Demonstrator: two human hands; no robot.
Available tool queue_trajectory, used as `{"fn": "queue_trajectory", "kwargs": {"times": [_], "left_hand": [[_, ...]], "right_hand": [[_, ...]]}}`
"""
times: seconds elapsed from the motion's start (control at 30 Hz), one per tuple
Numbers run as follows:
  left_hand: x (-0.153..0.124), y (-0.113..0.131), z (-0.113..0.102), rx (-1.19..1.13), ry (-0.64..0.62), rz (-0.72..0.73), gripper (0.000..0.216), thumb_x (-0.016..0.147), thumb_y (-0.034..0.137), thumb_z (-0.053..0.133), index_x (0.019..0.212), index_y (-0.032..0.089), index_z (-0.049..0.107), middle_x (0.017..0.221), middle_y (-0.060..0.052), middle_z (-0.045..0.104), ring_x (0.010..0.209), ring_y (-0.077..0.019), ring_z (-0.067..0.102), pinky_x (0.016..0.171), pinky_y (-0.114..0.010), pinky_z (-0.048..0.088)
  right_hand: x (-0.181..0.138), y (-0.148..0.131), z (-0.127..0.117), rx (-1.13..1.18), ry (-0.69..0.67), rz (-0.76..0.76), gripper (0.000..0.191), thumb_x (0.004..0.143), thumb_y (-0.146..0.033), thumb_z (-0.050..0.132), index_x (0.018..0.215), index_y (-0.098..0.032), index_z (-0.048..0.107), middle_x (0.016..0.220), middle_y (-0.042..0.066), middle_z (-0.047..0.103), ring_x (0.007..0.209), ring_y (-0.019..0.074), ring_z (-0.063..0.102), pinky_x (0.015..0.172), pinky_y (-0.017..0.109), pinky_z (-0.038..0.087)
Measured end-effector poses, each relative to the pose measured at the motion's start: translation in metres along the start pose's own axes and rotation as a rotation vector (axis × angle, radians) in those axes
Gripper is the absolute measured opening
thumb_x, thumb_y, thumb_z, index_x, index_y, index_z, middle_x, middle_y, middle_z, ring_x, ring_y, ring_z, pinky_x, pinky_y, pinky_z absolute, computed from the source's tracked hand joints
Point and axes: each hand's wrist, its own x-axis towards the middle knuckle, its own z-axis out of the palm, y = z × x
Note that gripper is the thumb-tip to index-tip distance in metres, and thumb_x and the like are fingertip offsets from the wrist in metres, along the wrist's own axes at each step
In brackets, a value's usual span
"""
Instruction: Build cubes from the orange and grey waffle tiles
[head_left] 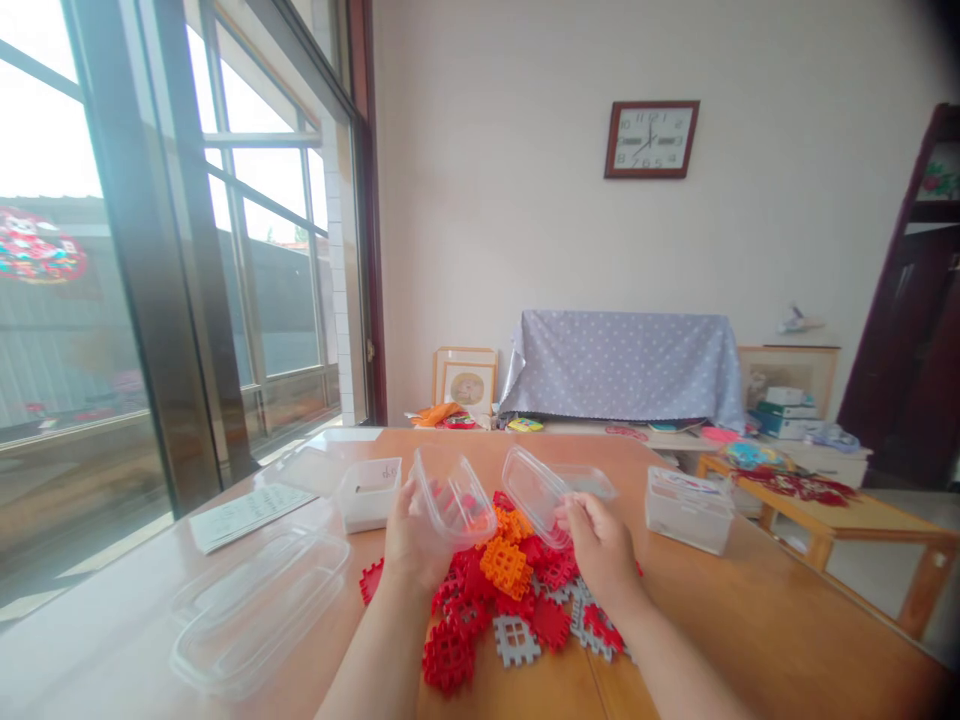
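Observation:
My left hand is closed around the side of a clear plastic container, tilted so its inside shows. In my right hand is a clear plastic lid, pinched at its near right edge and held at a slant. Container and lid are apart, both above a loose pile of plastic building pieces. Red pieces make up most of the pile, with orange pieces on top and grey pieces at the near side. My wrists partly hide the pile's edges.
Clear plastic containers or lids lie at the left, beside a printed sheet. A white-filled box stands behind my left hand, another box at the right. A flat clear lid lies behind my right hand.

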Motion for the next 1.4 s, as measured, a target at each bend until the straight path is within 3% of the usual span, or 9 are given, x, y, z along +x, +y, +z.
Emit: {"fn": "queue_trajectory", "kwargs": {"times": [0.17, 0.3, 0.5, 0.6, 0.73, 0.97, 1.13, 1.33, 1.4], "left_hand": [[0.009, -0.006, -0.008, -0.076, -0.001, -0.068, 0.042, 0.085, 0.05, 0.056, 0.111, 0.018, 0.06, 0.115, -0.017, 0.066, 0.098, -0.03, 0.069, 0.085, -0.051, 0.056], [0.009, -0.01, -0.004, -0.097, 0.041, -0.082, 0.037, 0.088, 0.048, 0.051, 0.106, 0.017, 0.059, 0.113, -0.018, 0.066, 0.099, -0.0317, 0.069, 0.083, -0.051, 0.057], [0.005, -0.011, 0.0, -0.133, 0.06, -0.05, 0.026, 0.088, 0.044, 0.053, 0.093, 0.018, 0.056, 0.103, -0.015, 0.067, 0.095, -0.0298, 0.07, 0.084, -0.051, 0.057], [0.003, -0.008, 0.0, -0.146, 0.079, -0.048, 0.035, 0.089, 0.05, 0.055, 0.099, 0.017, 0.058, 0.108, -0.017, 0.066, 0.1, -0.0306, 0.069, 0.085, -0.05, 0.058], [0.003, -0.004, -0.002, -0.184, 0.053, -0.04, 0.039, 0.088, 0.048, 0.059, 0.104, 0.014, 0.061, 0.113, -0.02, 0.066, 0.103, -0.0306, 0.068, 0.084, -0.046, 0.058], [0.007, -0.005, -0.009, -0.19, 0.01, 0.04, 0.025, 0.086, 0.04, 0.059, 0.092, 0.016, 0.065, 0.092, -0.011, 0.071, 0.08, -0.024, 0.069, 0.077, -0.043, 0.058], [0.011, -0.006, -0.012, -0.168, -0.012, 0.065, 0.025, 0.086, 0.038, 0.061, 0.095, 0.016, 0.066, 0.095, -0.011, 0.071, 0.079, -0.0245, 0.069, 0.078, -0.045, 0.058], [0.006, -0.008, -0.004, -0.198, -0.014, 0.01, 0.023, 0.089, 0.04, 0.06, 0.088, 0.017, 0.063, 0.086, -0.008, 0.069, 0.079, -0.0233, 0.07, 0.079, -0.044, 0.058], [0.005, -0.008, -0.002, -0.184, -0.009, 0.025, 0.021, 0.091, 0.038, 0.057, 0.091, 0.018, 0.064, 0.087, -0.008, 0.07, 0.081, -0.0231, 0.07, 0.08, -0.044, 0.059]], "right_hand": [[-0.002, 0.002, 0.001, 0.036, 0.008, -0.002, 0.04, 0.095, -0.056, 0.048, 0.101, -0.022, 0.067, 0.091, 0.007, 0.076, 0.084, 0.023, 0.071, 0.078, 0.032, 0.054], [-0.004, 0.005, 0.003, 0.036, 0.007, -0.038, 0.04, 0.095, -0.054, 0.047, 0.108, -0.022, 0.067, 0.101, 0.008, 0.076, 0.093, 0.0241, 0.07, 0.085, 0.034, 0.055], [-0.003, -0.002, 0.002, -0.287, 0.047, -0.354, 0.037, 0.098, -0.044, 0.045, 0.118, -0.026, 0.071, 0.116, 0.01, 0.07, 0.11, 0.0269, 0.062, 0.1, 0.042, 0.047], [-0.001, -0.004, -0.002, -0.538, 0.065, -0.4, 0.039, 0.098, -0.045, 0.045, 0.125, -0.03, 0.07, 0.104, 0.011, 0.07, 0.099, 0.0279, 0.063, 0.089, 0.042, 0.05], [0.0, 0.001, -0.004, -0.646, -0.057, -0.321, 0.04, 0.1, -0.043, 0.043, 0.133, -0.035, 0.064, 0.104, 0.008, 0.075, 0.089, 0.0264, 0.07, 0.075, 0.037, 0.054], [-0.006, 0.008, 0.01, -0.408, -0.231, -0.319, 0.039, 0.097, -0.034, 0.047, 0.132, -0.034, 0.065, 0.121, 0.005, 0.073, 0.105, 0.0293, 0.071, 0.092, 0.044, 0.055], [-0.014, 0.002, 0.021, -0.193, -0.228, -0.289, 0.038, 0.096, -0.034, 0.051, 0.131, -0.035, 0.066, 0.125, 0.003, 0.072, 0.114, 0.0274, 0.068, 0.102, 0.044, 0.051], [-0.02, 0.0, 0.032, 0.036, -0.289, -0.114, 0.042, 0.09, -0.041, 0.058, 0.129, -0.026, 0.068, 0.132, 0.006, 0.068, 0.124, 0.0273, 0.062, 0.111, 0.046, 0.044], [-0.021, -0.003, 0.032, 0.109, -0.34, -0.029, 0.046, 0.09, -0.042, 0.057, 0.132, -0.024, 0.065, 0.131, 0.008, 0.068, 0.123, 0.027, 0.062, 0.107, 0.043, 0.047]]}}
